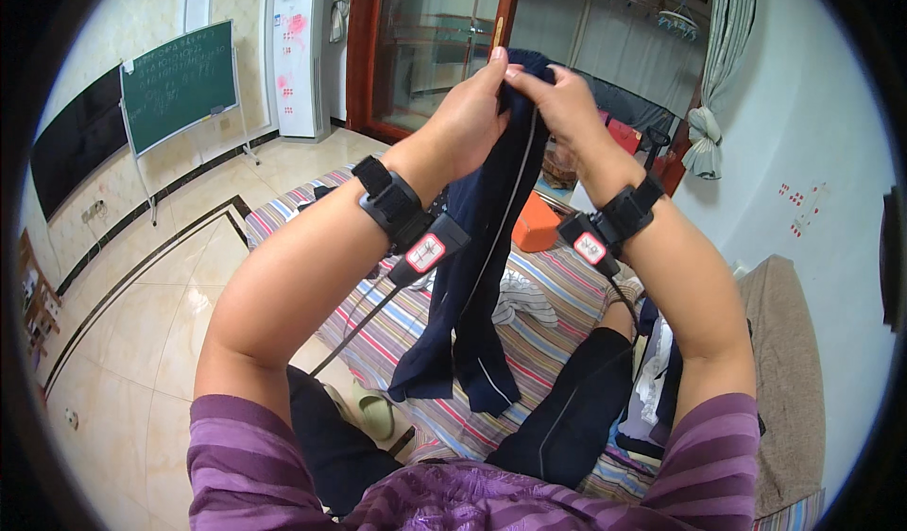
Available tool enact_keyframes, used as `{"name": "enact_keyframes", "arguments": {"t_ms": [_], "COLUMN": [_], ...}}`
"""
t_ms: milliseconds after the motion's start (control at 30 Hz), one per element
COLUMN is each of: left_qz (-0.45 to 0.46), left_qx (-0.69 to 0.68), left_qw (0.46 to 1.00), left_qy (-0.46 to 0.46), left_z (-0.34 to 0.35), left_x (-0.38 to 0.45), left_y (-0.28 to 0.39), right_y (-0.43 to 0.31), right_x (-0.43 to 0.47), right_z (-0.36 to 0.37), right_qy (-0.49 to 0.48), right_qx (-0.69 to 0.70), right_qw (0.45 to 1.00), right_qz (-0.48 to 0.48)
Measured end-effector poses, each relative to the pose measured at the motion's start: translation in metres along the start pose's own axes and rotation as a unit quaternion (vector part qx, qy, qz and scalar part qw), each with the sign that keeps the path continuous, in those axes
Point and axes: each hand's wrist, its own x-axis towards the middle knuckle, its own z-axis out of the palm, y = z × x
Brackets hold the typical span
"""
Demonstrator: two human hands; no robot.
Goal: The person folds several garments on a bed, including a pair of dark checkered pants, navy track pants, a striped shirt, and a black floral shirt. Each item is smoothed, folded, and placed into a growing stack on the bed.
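Observation:
A pair of dark navy trousers (489,247) with pale side piping hangs from both my hands, its legs reaching down over the striped bed cover (553,361). My left hand (476,116) grips one side of the upper end, thumb pointing up. On the other side, my right hand (560,102) pinches the same upper end between thumb and fingers. The fingertips of both hands are close together, partly hidden by the cloth. A striped white-grey garment (523,301) lies crumpled on the cover behind the trouser legs.
An orange box-like object (536,223) stands beyond the striped garment. Folded clothes (648,389) are piled by my right leg, beside a brown cushion (786,389). Green slippers (374,414) rest on the tiled floor at left. Black straps with cabled devices sit on both wrists.

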Motion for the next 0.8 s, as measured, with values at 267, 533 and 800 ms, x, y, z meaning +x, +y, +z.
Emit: {"name": "enact_keyframes", "arguments": {"t_ms": [267, 533, 800], "left_qz": [0.028, -0.319, -0.179], "left_qx": [0.099, 0.126, -0.111], "left_qw": [0.983, 0.939, 0.968], "left_qy": [0.15, 0.013, -0.14], "left_z": [-0.097, -0.08, -0.041], "left_x": [-0.016, -0.088, -0.07], "left_y": [-0.008, -0.081, -0.074], "right_y": [-0.044, -0.106, -0.101], "right_x": [0.05, 0.07, 0.093], "right_z": [-0.065, -0.1, -0.171], "right_qy": [-0.083, -0.082, -0.119], "right_qx": [0.021, 0.038, 0.028], "right_qw": [0.996, 0.99, 0.988], "right_qz": [-0.026, -0.11, -0.095]}}
